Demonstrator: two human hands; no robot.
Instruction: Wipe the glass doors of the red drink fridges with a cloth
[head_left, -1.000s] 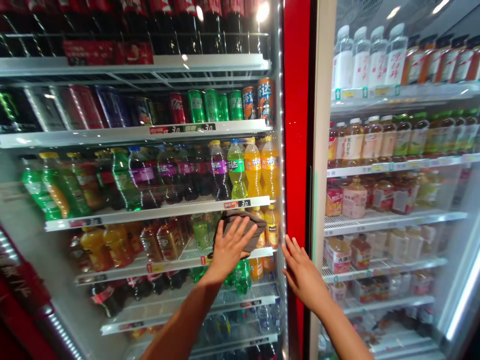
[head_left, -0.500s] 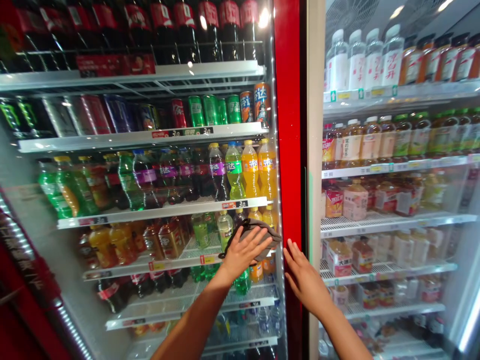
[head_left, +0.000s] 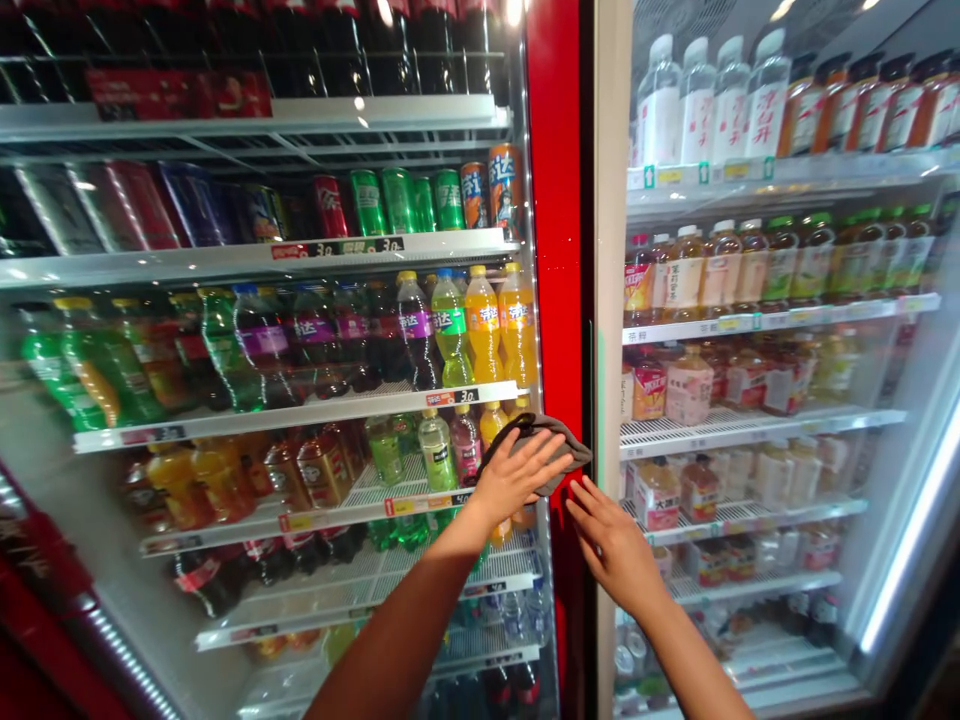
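Observation:
A dark grey cloth (head_left: 574,453) with a black edge lies against the glass near the red door frame (head_left: 559,290). My left hand (head_left: 521,470) holds it there, palm down with fingers stretched across it; part of the cloth is hidden beneath the hand. Its right tip overlaps the red frame. Just below and to the right, my right hand (head_left: 611,545) has its fingers extended and holds nothing. Its fingertips are at the red frame and the dark gap beside it; whether they press on it, I cannot tell.
Behind the glass, the left cooler's shelf (head_left: 300,415) bears several soda bottles, with cans (head_left: 382,203) above. A second cooler stands to the right, its shelf (head_left: 787,320) lined with tea bottles. A beige frame (head_left: 609,200) edges it.
My left hand and the cloth have slid right, from the glass onto the edge of the red frame. My right hand stays near the frame. The view has shifted slightly.

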